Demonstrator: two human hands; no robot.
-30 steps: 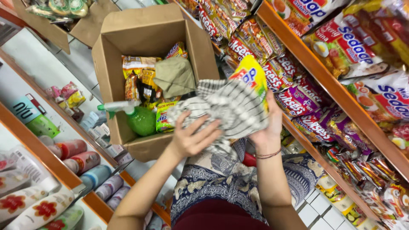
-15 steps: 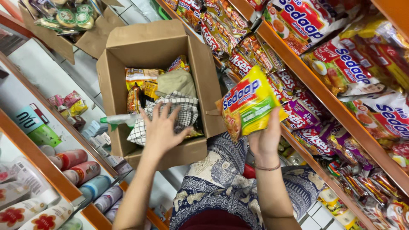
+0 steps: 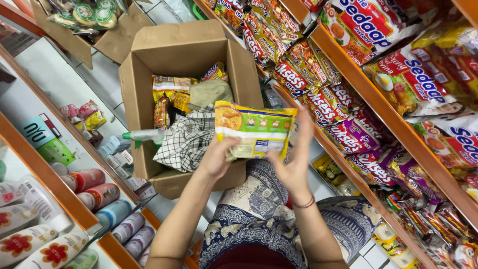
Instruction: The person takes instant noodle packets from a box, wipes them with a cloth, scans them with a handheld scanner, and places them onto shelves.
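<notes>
Both hands hold a yellow-green noodle packet (image 3: pixel 255 130) over the open cardboard box (image 3: pixel 149 99): left hand (image 3: pixel 218 158) closed on its lower-left edge, right hand (image 3: pixel 295 160) flat along the right end. Likely light, crinkly, slippery, contents brittle; edge holds suit.

- I see a narrow shop aisle from above, floored in pale tiles (image 3: pixel 74 84) with dark joints.
- On my right, orange-edged wooden shelves (image 3: pixel 393 124) run diagonally, packed with rows of noodle packets (image 3: pixel 328 104) in red, yellow and purple.
- On my left, a second orange-edged shelf unit (image 3: pixel 47 172) carries bottles and tubes (image 3: pixel 94 187) lying on their sides, with small boxed goods above.
- At top left, an open cardboard carton (image 3: pixel 107 37) stands on the floor, holding round green-lidded items.
- Light is even and bright, without strong shadows.
</notes>
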